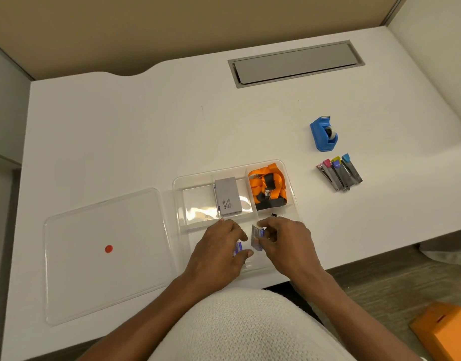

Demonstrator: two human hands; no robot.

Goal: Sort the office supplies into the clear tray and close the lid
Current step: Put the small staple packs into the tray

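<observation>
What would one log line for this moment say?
left hand: holds small box | right hand: holds another | clear tray: gray box, orange lanyard | lid: off | tape dispenser: outside

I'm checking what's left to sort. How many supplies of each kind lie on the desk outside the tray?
Blue tape dispenser: 1
Lead tubes with coloured caps: about 5, bunched together so the count is uncertain
Total: about 6
</observation>
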